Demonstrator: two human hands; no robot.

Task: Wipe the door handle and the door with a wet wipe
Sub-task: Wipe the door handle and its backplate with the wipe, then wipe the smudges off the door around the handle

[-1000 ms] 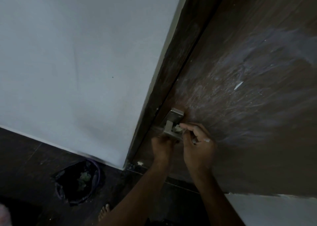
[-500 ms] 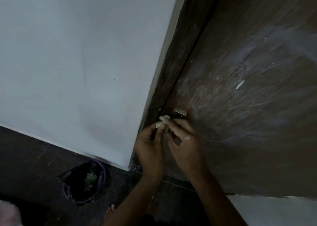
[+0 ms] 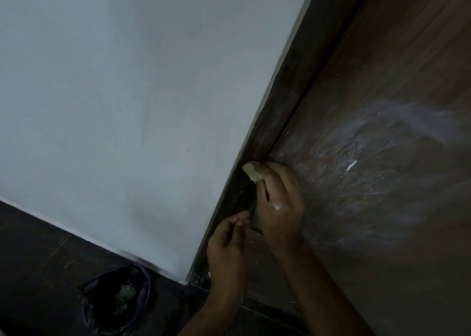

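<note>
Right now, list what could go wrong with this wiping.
The right hand holds a small wad of wet wipe at the gap between door and frame; it may snag or tear there. White streaks cover the door, so one soiled wipe may just smear them.

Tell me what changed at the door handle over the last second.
The right hand, pinching the pale crumpled wet wipe, moved up past the metal handle to the seam between the dark brown wooden door and its frame, and now hides the handle. The left hand dropped below it, fingers loosely curled. The white smears on the door and the black bin bag stayed put.
</note>
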